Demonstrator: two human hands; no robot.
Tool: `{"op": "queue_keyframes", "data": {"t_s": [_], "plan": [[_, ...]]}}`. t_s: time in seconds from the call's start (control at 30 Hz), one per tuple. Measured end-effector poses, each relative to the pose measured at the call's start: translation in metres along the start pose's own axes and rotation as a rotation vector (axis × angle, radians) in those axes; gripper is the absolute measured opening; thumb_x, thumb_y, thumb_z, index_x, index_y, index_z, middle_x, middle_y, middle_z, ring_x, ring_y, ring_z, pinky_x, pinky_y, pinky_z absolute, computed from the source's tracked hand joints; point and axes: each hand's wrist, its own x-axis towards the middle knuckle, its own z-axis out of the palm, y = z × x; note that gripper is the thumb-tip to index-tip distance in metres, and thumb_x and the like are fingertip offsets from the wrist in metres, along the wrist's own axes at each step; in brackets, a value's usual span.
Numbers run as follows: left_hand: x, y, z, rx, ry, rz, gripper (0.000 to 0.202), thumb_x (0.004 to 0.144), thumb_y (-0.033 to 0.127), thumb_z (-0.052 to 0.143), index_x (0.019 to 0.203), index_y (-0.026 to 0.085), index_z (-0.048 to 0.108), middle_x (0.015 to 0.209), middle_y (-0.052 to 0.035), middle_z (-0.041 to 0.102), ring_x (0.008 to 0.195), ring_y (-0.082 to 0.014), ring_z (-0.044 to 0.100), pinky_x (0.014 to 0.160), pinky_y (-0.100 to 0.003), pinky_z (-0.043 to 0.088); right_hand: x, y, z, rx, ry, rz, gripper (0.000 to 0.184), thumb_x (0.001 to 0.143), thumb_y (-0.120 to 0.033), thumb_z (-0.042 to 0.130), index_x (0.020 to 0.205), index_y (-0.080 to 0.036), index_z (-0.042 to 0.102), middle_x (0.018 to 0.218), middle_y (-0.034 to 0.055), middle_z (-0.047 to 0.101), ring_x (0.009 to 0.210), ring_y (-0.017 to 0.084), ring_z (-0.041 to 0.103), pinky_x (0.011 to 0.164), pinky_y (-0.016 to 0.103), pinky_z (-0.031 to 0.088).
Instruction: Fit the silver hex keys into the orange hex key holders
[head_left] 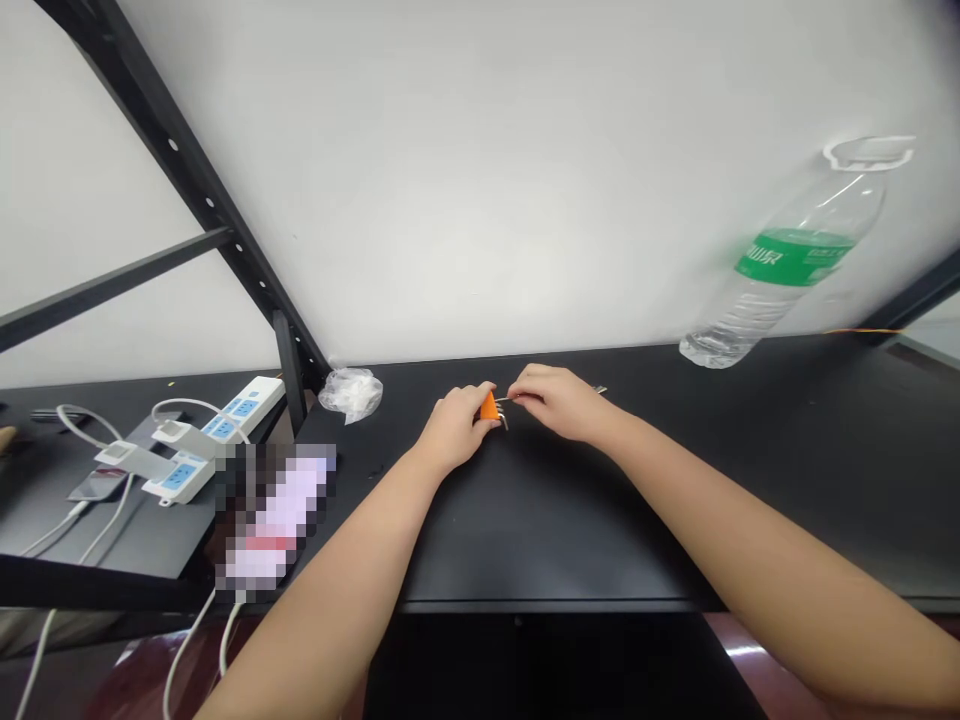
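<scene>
- Along the table's (547, 530) near left, shows a phone (281, 515) with blurred screen, plugged into a white cable (229, 640); perhaps set there to suit the cable's reach.
- Near the table's middle, grips an orange holder (489, 406) in the left hand (454, 425), thumb on the near side, fingers on the far; seems to steady it this way.
- Just right of that, pinches a thin metal rod (505, 399) between thumb and fingertips of the right hand (551, 400), probably for fine control; cannot tell from this view whether joined to the holder.
- Between the hands, runs the holder's long axis roughly near to far, as far as visible; points its metal keys (503, 420) rightward, one bent toward the near edge. Lays the rod nearly crosswise, left to right.
- Toward the wall (480, 200), shows a crumpled clear bag (351, 393) at left and a large bottle (795, 258) at right, well apart from both hands, perhaps for elbow room.
</scene>
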Motion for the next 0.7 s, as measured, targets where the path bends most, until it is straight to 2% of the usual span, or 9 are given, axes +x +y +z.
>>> {"op": "queue_keyframes", "data": {"t_s": [0.13,0.23,0.37,0.5,0.6,0.7], "plan": [[-0.001,0.004,-0.002,0.01,-0.014,0.028,0.04,0.092,0.031,0.069,0.131,0.028,0.061,0.106,-0.0038,0.07,0.102,-0.0238,0.06,0.091,-0.035,0.047,0.003,-0.011,0.011,0.115,-0.007,0.007,0.022,0.095,-0.015,0.051,0.101,-0.021,0.071,0.106,0.0064,0.07,0.094,0.019,0.065,0.086,0.033,0.051],[0.0,0.004,-0.002,0.008,-0.013,0.018,0.043,0.093,0.03,0.067,0.135,0.027,0.058,0.106,-0.0039,0.07,0.102,-0.0241,0.06,0.09,-0.035,0.047,0.003,-0.008,0.014,0.139,0.001,0.068,0.02,0.094,-0.017,0.052,0.104,-0.021,0.07,0.106,0.0058,0.07,0.093,0.019,0.065,0.084,0.032,0.052],[0.001,0.001,0.001,0.011,-0.002,-0.012,0.054,0.094,0.029,0.065,0.146,0.027,0.049,0.116,-0.0046,0.07,0.105,-0.0236,0.062,0.095,-0.036,0.047,-0.001,0.016,0.009,-0.038,-0.008,0.149,0.021,0.095,-0.021,0.056,0.109,-0.021,0.072,0.108,0.0073,0.07,0.095,0.02,0.065,0.085,0.033,0.051],[0.001,0.001,0.0,0.008,-0.008,-0.023,0.054,0.094,0.034,0.067,0.145,0.029,0.05,0.115,-0.0038,0.071,0.107,-0.0239,0.062,0.095,-0.036,0.048,-0.005,0.04,0.005,-0.239,-0.159,0.227,0.023,0.097,-0.027,0.058,0.109,-0.024,0.077,0.108,0.0084,0.068,0.093,0.021,0.066,0.08,0.032,0.049],[0.0,0.002,-0.002,-0.014,-0.013,-0.033,0.053,0.094,0.036,0.067,0.144,0.03,0.051,0.115,-0.0034,0.071,0.107,-0.0237,0.063,0.095,-0.035,0.049,-0.005,0.044,0.007,-0.3,-0.211,0.239,0.024,0.098,-0.028,0.056,0.108,-0.024,0.078,0.107,0.0089,0.068,0.095,0.022,0.066,0.081,0.032,0.048],[0.0,0.001,-0.002,-0.024,-0.014,-0.047,0.053,0.094,0.036,0.067,0.144,0.03,0.051,0.116,-0.0032,0.071,0.107,-0.0235,0.064,0.094,-0.035,0.049,-0.004,0.042,0.008,-0.322,-0.194,0.237,0.025,0.099,-0.029,0.056,0.108,-0.023,0.077,0.108,0.0089,0.068,0.094,0.022,0.066,0.079,0.031,0.048]]}}
